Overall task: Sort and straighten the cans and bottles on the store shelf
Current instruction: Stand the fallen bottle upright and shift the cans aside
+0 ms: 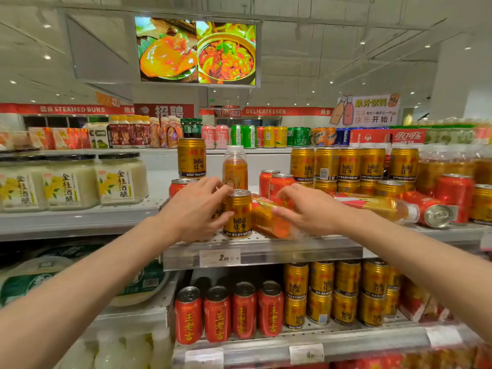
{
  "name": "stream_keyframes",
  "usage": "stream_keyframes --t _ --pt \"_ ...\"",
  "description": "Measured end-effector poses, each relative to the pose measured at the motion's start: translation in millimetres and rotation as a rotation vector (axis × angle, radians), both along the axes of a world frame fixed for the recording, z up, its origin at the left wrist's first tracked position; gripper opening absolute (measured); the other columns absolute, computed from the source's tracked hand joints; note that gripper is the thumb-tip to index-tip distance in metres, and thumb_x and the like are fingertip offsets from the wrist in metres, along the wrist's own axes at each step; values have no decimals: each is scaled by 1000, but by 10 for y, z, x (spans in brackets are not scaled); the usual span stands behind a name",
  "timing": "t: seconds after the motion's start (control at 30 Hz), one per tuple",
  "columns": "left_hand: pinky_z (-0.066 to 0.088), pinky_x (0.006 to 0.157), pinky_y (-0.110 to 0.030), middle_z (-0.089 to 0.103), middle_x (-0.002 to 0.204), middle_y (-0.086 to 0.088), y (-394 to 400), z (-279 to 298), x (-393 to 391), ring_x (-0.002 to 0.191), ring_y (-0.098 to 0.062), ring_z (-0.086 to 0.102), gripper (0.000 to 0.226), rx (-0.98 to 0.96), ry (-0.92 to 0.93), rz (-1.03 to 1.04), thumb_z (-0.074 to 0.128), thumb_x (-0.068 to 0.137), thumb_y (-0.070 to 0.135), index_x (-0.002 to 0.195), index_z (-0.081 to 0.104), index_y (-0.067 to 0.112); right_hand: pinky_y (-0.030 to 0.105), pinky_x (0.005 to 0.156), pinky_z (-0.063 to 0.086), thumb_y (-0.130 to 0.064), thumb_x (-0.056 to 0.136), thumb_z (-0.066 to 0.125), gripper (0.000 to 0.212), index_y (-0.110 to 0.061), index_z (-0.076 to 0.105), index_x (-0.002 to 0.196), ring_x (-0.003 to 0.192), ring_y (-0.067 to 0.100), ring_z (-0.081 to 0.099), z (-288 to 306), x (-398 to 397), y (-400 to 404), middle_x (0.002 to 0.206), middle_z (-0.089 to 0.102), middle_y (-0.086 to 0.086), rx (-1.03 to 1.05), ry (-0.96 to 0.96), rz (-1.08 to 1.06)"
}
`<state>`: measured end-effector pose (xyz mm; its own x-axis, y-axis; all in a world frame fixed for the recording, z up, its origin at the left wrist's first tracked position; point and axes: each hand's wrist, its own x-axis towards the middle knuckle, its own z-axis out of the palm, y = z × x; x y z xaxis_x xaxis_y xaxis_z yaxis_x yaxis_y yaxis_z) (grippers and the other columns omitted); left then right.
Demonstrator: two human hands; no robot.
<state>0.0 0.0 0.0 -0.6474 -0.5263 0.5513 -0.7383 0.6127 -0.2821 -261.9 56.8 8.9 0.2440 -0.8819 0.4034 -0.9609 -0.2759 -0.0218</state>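
Observation:
My left hand grips an upright gold Red Bull can at the front of the top shelf. My right hand rests with curled fingers on an orange bottle lying on its side beside that can. Behind them an orange bottle stands upright, and a gold can sits stacked on a red can. To the right another bottle and a red can lie on their sides. Upright red cans stand behind my right hand.
Stacked gold cans fill the shelf's right rear. White jars stand on the left shelf. The lower shelf holds red cans and gold cans. A price tag hangs on the shelf edge.

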Motion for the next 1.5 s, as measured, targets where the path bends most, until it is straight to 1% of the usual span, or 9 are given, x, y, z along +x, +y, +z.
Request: stream_keyframes --t 0.13,0.27,0.5,0.63,0.77,0.93,1.17,1.33,1.5 --pt "48 97 -31 53 132 2 -77 -49 -53 114 -13 52 61 46 31 -5 40 93 67 138 47 25 30 101 48 -70 90 50 77 -24 36 151 122 13 50 -222 -17 81 139 52 -4 -17 91 11" --pt "49 92 -27 54 127 5 -104 -91 -82 110 -10 52 60 34 98 -28 41 90 69 131 51 26 29 105 44 -62 87 64 84 -24 31 155 130 12 46 -390 -29 57 145 48 -5 -102 -27 38" --pt "49 94 -30 56 123 7 -98 -73 -58 111 -10 51 57 48 121 -37 47 88 68 124 55 26 26 93 51 -41 82 79 66 -29 50 140 113 8 58 -143 -114 54 130 59 -11 -75 -431 120" --pt "50 92 -33 58 118 6 -123 -38 -9 107 -13 51 56 26 96 -40 46 87 71 118 55 25 16 72 55 -35 79 84 67 -27 49 135 93 4 66 141 -100 -49 118 60 -9 -129 -689 166" --pt "48 94 -34 59 116 10 -130 -12 30 107 -11 50 55 34 103 -32 46 85 74 115 55 29 23 78 58 -38 81 83 78 -28 39 145 98 5 64 303 34 -243 117 54 -12 -152 -833 200" --pt "45 101 -38 61 117 10 -110 -10 34 112 -13 51 58 49 124 -13 44 83 76 115 58 30 31 93 53 -51 88 71 79 -29 32 154 118 15 60 334 178 -559 138 58 -2 -91 -683 172" --pt "39 108 -37 63 116 11 -136 -7 28 115 -13 52 58 63 163 -24 46 81 77 112 60 30 47 90 60 -54 84 74 85 -29 31 154 112 19 63 330 191 -657 123 61 -3 -108 -615 109" --pt "41 104 -36 62 112 10 -153 -17 46 111 -13 52 58 74 172 -25 46 80 77 110 60 29 38 96 53 -58 83 73 86 -24 32 150 109 14 58 261 351 -736 129 63 1 -238 -561 26" --pt "43 104 -39 61 113 9 -153 -70 52 111 -14 53 60 67 191 -18 43 82 78 113 58 29 42 100 53 -58 83 72 86 -22 32 150 118 19 59 205 413 -730 134 60 4 -292 -549 -8"
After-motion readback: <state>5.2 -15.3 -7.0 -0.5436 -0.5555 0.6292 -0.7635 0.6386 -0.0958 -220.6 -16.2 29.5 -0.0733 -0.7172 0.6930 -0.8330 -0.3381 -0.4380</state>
